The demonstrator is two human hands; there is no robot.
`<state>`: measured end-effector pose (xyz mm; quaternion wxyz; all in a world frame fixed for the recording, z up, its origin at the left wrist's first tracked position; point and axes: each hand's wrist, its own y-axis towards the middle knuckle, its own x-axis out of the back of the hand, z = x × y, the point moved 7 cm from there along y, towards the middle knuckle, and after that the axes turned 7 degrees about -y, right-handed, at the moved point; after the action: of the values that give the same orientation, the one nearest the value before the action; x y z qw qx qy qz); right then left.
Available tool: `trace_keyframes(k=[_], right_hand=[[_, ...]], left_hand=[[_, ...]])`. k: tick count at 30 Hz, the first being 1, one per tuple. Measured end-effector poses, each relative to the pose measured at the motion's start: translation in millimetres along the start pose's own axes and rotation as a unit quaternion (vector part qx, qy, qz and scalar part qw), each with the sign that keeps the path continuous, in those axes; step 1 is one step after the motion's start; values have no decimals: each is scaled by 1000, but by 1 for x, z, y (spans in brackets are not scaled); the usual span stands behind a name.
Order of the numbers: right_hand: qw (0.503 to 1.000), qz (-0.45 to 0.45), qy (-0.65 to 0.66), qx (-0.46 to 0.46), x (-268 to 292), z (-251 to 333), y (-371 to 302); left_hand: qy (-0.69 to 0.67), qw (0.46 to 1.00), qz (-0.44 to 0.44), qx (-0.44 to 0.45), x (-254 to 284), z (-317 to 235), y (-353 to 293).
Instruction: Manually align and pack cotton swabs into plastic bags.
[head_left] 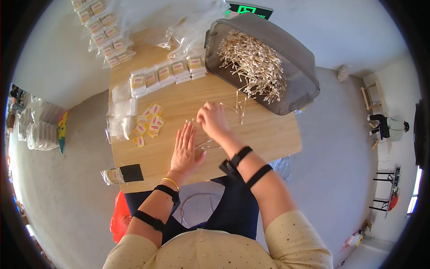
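Note:
My left hand (184, 150) lies palm down on the wooden table, fingers stretched out and close together. Just beyond its fingertips, my right hand (212, 119) is closed with its fingers curled down; what they hold, if anything, is hidden. A few loose cotton swabs (206, 144) lie beside my left thumb, partly under the left hand. Several more swabs (242, 112) are scattered right of my right hand. Small yellow and white cards (153, 120) lie in a loose pile to the left of my hands.
A grey plastic bin (295, 74), tipped toward me, holds a heap of cotton swabs (257, 65). Packed bags (164, 73) form a row at the back, with clear empty bags (123, 107) at the left. A black pad (131, 172) sits on the table's (268, 139) front-left edge.

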<state>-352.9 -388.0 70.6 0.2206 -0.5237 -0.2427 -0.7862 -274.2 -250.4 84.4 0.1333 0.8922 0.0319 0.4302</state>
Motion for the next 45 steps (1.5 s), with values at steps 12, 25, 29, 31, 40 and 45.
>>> trace_keyframes(k=[12,25,29,31,40,45], right_hand=[[953,-151,-124,-234,63,-88,-35],[990,-113,-19,-88,29,-1,-71],[961,-191,-16,-202,65,-48,-87],[940,-206,-46,-269,71,-83,-83],[926,-207,-63,-309,41,-110,-85],[973,-168,21,-160,21,-40,-86]], left_hand=[[22,999,34,-15,-7,3,1],[37,998,40,-11,-10,2,1],[60,996,67,-14,-11,2,0],[56,996,69,-10,-10,1,1],[39,997,61,-17,-10,0,2],[31,998,60,-14,-9,0,2]])
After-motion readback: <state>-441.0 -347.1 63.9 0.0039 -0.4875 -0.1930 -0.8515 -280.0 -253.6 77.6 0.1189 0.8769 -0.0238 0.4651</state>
